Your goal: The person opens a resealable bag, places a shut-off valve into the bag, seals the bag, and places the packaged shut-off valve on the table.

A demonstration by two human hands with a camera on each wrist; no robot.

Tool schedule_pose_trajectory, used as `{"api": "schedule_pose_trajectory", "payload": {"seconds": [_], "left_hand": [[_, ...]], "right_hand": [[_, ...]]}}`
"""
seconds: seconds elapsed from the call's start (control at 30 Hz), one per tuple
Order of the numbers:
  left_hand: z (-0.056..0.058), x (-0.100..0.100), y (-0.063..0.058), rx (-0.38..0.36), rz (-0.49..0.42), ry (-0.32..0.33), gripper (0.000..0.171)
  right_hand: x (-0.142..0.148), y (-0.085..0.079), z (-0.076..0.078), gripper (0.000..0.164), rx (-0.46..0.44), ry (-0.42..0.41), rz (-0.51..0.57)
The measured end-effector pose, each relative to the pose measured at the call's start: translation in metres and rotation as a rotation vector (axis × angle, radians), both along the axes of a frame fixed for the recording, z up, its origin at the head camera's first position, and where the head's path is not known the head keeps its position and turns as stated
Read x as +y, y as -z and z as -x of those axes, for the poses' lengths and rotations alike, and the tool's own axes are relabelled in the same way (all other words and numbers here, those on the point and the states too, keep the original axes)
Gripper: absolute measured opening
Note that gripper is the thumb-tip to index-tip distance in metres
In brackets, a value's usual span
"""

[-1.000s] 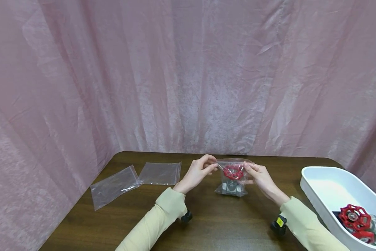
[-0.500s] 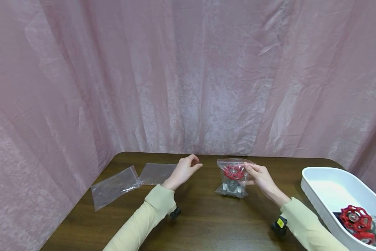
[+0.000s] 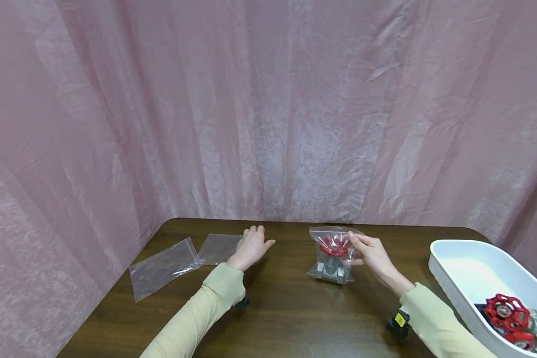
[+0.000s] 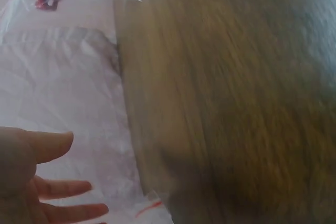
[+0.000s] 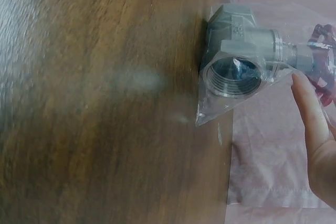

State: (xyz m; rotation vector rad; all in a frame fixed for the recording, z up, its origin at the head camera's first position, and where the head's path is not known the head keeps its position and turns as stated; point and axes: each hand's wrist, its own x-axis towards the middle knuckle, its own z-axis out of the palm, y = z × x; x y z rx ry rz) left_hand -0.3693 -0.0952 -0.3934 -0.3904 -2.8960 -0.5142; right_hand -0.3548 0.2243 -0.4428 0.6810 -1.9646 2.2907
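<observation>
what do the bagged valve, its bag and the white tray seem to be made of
Bag: thin, glossy clear plastic, judging by creases and glints. Valve body: likely metal, satin grey with cut threads. Handwheel: red, painted metal or plastic; the bag obscures its finish. Tray: probably plastic, smooth and evenly white.

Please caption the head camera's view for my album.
Right hand holds a bagged red-wheeled valve upright, left hand near a flat clear bag.

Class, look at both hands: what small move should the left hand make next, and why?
Probably lower the left hand and pinch the nearer flat bag: the hand is open, holds nothing and overlaps that bag in the head view. The right hand holds the bagged valve, and another red-wheeled valve lies in the white tray.
</observation>
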Motion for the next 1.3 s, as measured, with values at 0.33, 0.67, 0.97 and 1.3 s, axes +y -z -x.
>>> {"api": "schedule_pose_trajectory", "payload": {"seconds": [0.33,0.67,0.97,1.3], "left_hand": [[0.002,-0.006,0.006,-0.118,0.056,-0.092,0.052],[0.002,-0.006,0.012,-0.153,0.085,-0.122,0.047],[0.004,-0.006,0.015,-0.2,0.129,-0.173,0.056],[0.007,-0.004,0.017,-0.177,0.136,-0.222,0.054]], "right_hand": [[-0.014,-0.024,-0.02,0.038,-0.046,0.047,0.018],[-0.017,-0.039,-0.034,0.04,-0.096,0.165,0.0],[0.003,-0.02,-0.011,0.042,-0.075,0.163,-0.022],[0.037,0.008,0.022,0.038,-0.125,0.172,-0.061]]}}
